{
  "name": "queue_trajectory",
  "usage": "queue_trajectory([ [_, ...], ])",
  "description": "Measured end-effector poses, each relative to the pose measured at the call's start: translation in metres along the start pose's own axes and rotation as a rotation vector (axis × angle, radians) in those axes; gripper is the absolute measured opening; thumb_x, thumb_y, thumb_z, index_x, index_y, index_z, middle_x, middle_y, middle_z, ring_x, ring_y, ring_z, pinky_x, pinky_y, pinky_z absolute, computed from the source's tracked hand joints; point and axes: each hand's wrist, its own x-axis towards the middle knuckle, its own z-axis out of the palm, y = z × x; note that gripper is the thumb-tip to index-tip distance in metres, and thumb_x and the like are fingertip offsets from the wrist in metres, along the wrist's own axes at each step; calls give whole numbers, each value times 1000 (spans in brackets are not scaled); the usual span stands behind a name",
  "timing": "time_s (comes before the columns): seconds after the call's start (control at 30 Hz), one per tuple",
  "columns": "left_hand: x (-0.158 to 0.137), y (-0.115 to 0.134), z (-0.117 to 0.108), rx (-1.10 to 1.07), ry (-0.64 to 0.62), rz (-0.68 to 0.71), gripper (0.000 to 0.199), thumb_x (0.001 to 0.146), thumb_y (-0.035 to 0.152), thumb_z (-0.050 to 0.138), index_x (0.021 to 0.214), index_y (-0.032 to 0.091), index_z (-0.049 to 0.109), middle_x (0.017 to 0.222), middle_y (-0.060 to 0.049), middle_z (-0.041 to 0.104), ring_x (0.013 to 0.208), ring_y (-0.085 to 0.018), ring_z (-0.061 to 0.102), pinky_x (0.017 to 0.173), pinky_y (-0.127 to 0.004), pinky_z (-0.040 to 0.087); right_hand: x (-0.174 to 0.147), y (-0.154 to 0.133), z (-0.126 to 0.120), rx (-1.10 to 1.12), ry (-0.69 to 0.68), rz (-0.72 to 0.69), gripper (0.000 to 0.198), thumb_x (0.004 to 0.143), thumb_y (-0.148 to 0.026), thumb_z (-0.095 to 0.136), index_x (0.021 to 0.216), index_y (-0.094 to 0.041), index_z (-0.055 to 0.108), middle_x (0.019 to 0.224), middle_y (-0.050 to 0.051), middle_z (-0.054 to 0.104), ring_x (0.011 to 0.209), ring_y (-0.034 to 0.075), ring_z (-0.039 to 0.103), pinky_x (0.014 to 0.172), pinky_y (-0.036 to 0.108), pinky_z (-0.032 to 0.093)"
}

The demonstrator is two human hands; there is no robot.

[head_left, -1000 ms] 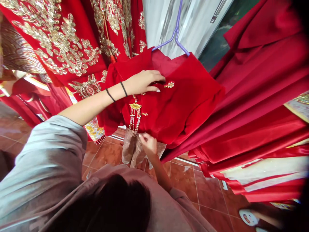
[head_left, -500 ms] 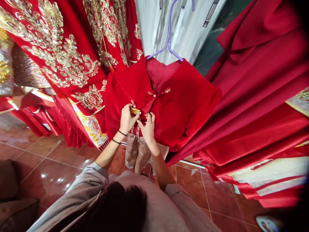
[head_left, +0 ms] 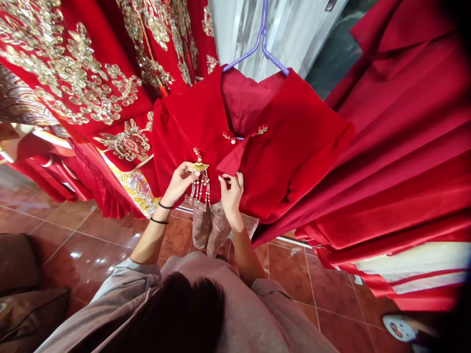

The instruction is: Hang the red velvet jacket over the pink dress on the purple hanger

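A red velvet jacket hangs in front of me on a purple hanger. My left hand is closed on a gold fan-shaped pendant, whose beaded tassels dangle below the fingers. Beaded trim joins the pendant to the left front panel. With thumb and fingers pinched, my right hand grips the lower edge of the other front panel, whose corner is folded back to show the lining. Higher up, a beaded clasp sits at the neck opening.
On the left hang red garments with gold sequin embroidery. A long plain red garment drapes at the right. Below lies a reddish tiled floor, with a brown cushioned seat at lower left and a white slipper at lower right.
My left hand has moved left with the pendant, and a gap has opened between my hands. The front panels have parted, and more of the folded lining and the tassels shows.
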Motion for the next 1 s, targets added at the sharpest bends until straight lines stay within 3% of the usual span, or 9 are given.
queue_trajectory([
  [0.1,0,-4,14,33,114,89,44,61,41,87,87,17,61,78,1,62,71,-11,57,70,-23,47,-10,-17,-10,67,-58,-74,21,96,-32,52,99,-17,66,102,12,67,96,20,65,89,34,55],
  [0.27,2,-5,18,-6,183,78,37,69,42,81,76,17,54,66,5,52,57,-8,47,56,-19,39,-22,-45,-5,115,-105,-229,18,97,-31,52,95,-21,67,89,6,68,87,18,65,84,30,56],
  [0.4,1,3,-4,-85,206,87,39,77,49,76,83,20,51,62,6,50,49,-7,45,49,-19,40,-6,-39,16,16,-167,-189,26,97,-24,49,113,-16,67,116,15,64,109,22,64,98,33,53],
  [0.53,4,5,-10,82,87,151,47,73,47,81,97,21,50,70,4,55,51,-9,50,49,-21,44,18,-29,21,-40,-293,-138,39,95,-13,41,128,-11,62,135,18,57,129,24,55,112,36,45],
  [0.7,11,-16,15,247,146,378,81,60,36,90,124,23,43,104,-4,58,85,-16,62,80,-31,54,30,-33,3,-41,-483,-179,50,92,-6,31,134,-15,58,131,13,64,125,21,59,111,36,47],
  [0.77,16,-27,22,312,198,427,89,63,36,89,134,23,37,105,-4,58,91,-18,62,86,-34,52,34,-36,-5,-77,-573,-204,52,92,-5,31,139,-13,54,135,13,62,126,20,59,112,35,46],
  [0.87,26,-38,26,344,232,468,84,69,41,84,136,22,35,103,-5,58,92,-19,62,86,-36,51,38,-44,-23,-209,-706,-281,54,93,-4,32,143,-12,50,143,12,56,130,20,56,113,34,45],
  [0.93,33,-41,27,356,237,471,80,70,45,82,132,22,37,102,-5,58,91,-19,62,86,-36,51,39,-55,-42,-334,-720,-343,50,94,-6,35,137,-15,58,141,9,58,127,22,58,108,36,50],
  [1.0,37,-41,30,367,242,453,79,68,43,83,130,21,39,101,-5,58,92,-20,62,88,-37,51,43,-72,-63,-400,-614,-391,41,97,-13,39,127,-20,65,131,8,66,115,24,64,98,38,55],
])
